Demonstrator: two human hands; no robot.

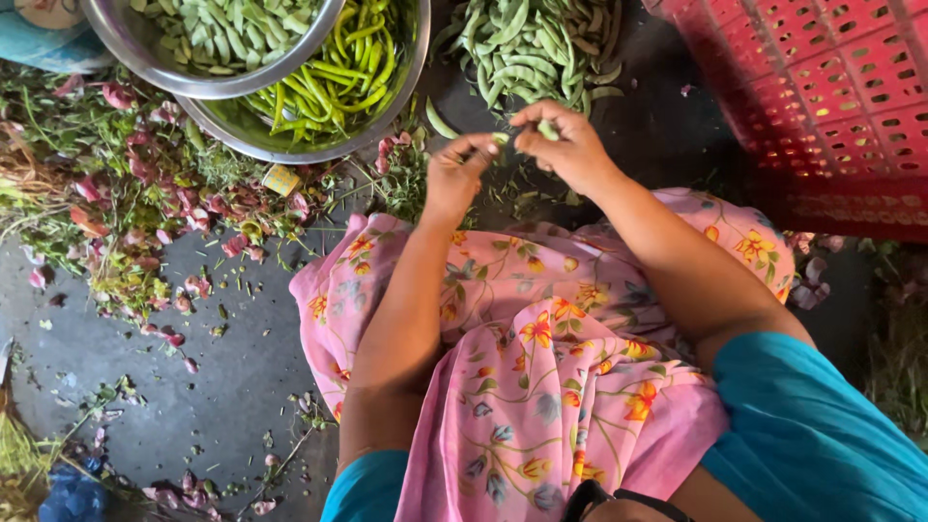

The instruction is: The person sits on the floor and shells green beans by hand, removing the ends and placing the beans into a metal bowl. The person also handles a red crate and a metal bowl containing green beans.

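Observation:
My left hand (454, 172) and my right hand (565, 143) meet over my lap, both pinching one small green bean pod (501, 138) between their fingertips. Just beyond the hands lies a loose pile of green bean pods (530, 46) on the dark floor. A steel bowl (401, 72) with long green chillies (338, 68) sits to the upper left. A second steel bowl (135, 48) with trimmed green pods (232, 29) rests partly on top of it. My lap is covered by pink flowered cloth (541, 358).
A red perforated plastic crate (831, 106) stands at the upper right. Pink onion peels and green stalk scraps (164, 203) litter the floor on the left. Dark grey floor (193, 387) shows at lower left, with a blue object (72, 498) in the corner.

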